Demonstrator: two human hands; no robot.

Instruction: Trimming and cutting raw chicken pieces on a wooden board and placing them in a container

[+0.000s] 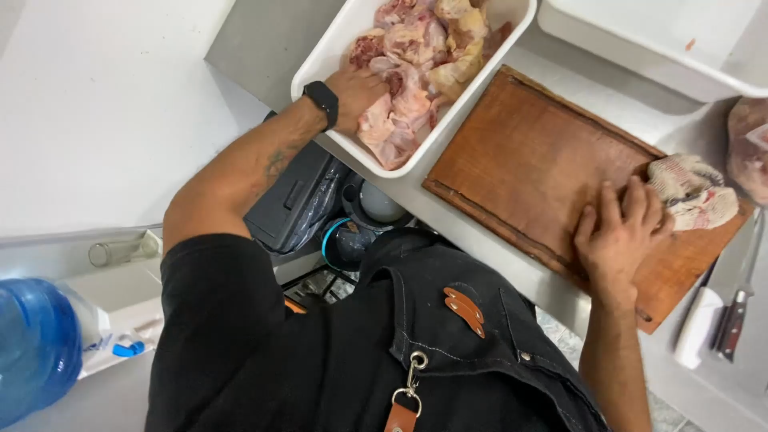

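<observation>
Clearly slippery and soft, the raw chicken pieces (408,72) need a full grasp; left hand (356,92) closes on one, right hand (618,232) lies flat, released, on the cutting board (520,160).

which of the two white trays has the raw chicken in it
The white tray at the counter's left end, where the left hand reaches in; the other white tray, top right, looks nearly bare.

At your twelve to one o'clock you have an empty white tray (664,32) on the counter. At three o'clock lies a knife (738,308) with a dark riveted handle, just beside a white handle (696,326). At nine o'clock sits a blue water jug (36,344), with a clear glass (120,251) lying above it. Near the middle, below the counter, you see a black bin (298,200) and stacked bowls (364,224).
</observation>
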